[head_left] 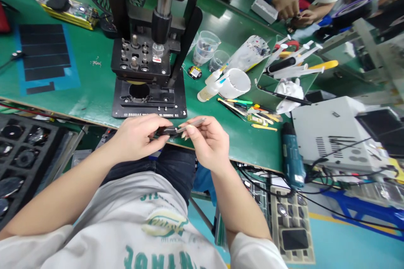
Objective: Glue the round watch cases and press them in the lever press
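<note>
My left hand [139, 136] pinches a small black rounded part [168, 130], possibly a watch case, at the front edge of the green table. My right hand [208, 138] is closed around thin metal tweezers [193, 125], whose tip end reaches the right side of the black part. Fingers hide much of the part, so its details cannot be made out. Just beyond both hands stands a black press fixture [148, 101] with a round recess in its base.
A white cup [235, 83], small bottles [208, 91] and scattered hand tools [249, 113] lie to the right. Farther right are a teal electric screwdriver [293, 155] and a white machine box [334, 134]. A co-worker's hands [296, 14] are across the table. Foam trays [22, 155] flank me.
</note>
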Tool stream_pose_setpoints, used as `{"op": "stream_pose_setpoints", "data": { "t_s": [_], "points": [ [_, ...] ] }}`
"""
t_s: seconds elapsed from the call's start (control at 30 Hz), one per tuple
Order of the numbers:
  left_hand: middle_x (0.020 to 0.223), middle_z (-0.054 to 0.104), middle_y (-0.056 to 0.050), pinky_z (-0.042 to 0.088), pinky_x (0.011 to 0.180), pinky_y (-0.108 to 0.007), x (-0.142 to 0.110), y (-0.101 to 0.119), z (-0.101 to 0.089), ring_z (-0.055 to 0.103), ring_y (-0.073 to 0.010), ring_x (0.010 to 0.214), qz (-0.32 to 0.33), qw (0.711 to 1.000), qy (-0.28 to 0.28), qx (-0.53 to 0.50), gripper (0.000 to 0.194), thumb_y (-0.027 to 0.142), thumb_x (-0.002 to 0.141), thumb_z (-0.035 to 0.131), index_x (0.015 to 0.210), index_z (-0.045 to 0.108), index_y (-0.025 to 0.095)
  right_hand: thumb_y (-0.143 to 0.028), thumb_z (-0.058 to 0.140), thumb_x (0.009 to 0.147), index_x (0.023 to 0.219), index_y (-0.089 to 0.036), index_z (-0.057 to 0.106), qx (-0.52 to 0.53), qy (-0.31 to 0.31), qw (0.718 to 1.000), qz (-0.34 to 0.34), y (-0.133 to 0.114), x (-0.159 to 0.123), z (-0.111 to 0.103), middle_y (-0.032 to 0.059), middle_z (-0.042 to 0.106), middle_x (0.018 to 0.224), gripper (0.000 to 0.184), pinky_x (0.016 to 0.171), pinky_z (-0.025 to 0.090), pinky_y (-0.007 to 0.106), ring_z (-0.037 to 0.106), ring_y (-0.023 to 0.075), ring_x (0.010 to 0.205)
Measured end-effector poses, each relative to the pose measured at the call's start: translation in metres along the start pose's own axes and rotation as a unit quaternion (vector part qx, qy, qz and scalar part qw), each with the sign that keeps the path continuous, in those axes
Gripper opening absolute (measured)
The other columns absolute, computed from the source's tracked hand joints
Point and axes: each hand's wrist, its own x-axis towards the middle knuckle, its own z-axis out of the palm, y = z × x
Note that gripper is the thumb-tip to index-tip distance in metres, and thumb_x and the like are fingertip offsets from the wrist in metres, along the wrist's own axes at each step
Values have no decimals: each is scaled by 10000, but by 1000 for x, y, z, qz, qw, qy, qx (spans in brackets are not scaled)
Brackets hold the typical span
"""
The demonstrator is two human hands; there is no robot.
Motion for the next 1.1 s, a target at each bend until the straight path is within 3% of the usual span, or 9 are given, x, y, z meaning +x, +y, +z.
{"op": "stream_pose_setpoints", "data": {
  "t_s": [0.23, 0.37, 0.5, 0.63, 0.73, 0.83, 0.97, 1.1],
  "points": [
    [913, 739, 22, 470, 659, -258, 0, 0, 2, 666, -118, 695, 0, 1000, 13, 0, 166, 290, 1032, 641, 1176, 681, 217, -386, 733, 1051, 1024, -243, 674, -6, -38, 999, 5, -1, 0, -5, 26, 779, 957, 157, 708, 607, 263, 715, 124, 745],
    [994, 790, -44, 558, 733, -305, -2, 6, 7, 757, -191, 837, 14, 998, 15, 63, 123, 301, 1028, 617, 1057, 672, 195, -365, 744, 1038, 1068, -249, 707, -13, -60, 998, -6, -3, -3, -12, 44, 808, 987, 125, 763, 637, 294, 767, 156, 827],
    [1058, 827, -70, 609, 739, -319, -4, 16, 9, 801, -209, 860, 18, 989, 94, 112, 72, 255, 1038, 617, 1058, 650, 194, -291, 785, 979, 970, -238, 746, -45, -91, 992, -68, -16, 5, -17, 67, 824, 1009, 66, 804, 650, 312, 785, 189, 924],
    [1063, 840, -64, 633, 788, -305, -3, 17, -8, 816, -200, 864, 23, 967, 188, 170, 114, 243, 1031, 702, 1129, 666, 199, -272, 781, 928, 905, -223, 773, -66, -94, 992, -61, -28, 28, -10, 59, 822, 947, 55, 760, 640, 294, 768, 181, 843],
    [1158, 837, -93, 642, 859, -337, 0, 7, -25, 824, -226, 960, 46, 950, 217, 218, 161, 182, 1014, 707, 1172, 677, 196, -250, 760, 900, 897, -200, 776, -76, -104, 991, -36, -25, 55, 2, 45, 823, 911, 52, 747, 628, 291, 761, 176, 796],
    [1236, 820, -124, 641, 907, -388, 2, -11, -35, 820, -252, 1035, 46, 937, 216, 271, 170, 162, 1032, 649, 1196, 682, 192, -172, 727, 891, 877, -185, 777, -119, -138, 981, -61, -14, 88, 14, 34, 829, 930, 54, 813, 613, 297, 775, 178, 852],
    [1184, 829, -137, 627, 887, -403, 4, -34, -36, 819, -254, 982, 49, 923, 204, 323, 160, 172, 1053, 593, 1178, 692, 185, -94, 732, 900, 872, -177, 796, -211, -184, 956, -86, 2, 124, 23, 35, 840, 970, 109, 906, 577, 292, 781, 172, 931],
    [1221, 814, -155, 600, 924, -431, 4, -45, -33, 799, -276, 1032, 45, 939, 165, 298, 165, 256, 1050, 612, 1178, 688, 184, -65, 773, 878, 851, -180, 812, -263, -168, 945, -93, 11, 136, 26, 47, 827, 927, 125, 951, 527, 318, 740, 206, 994]
  ]
}}
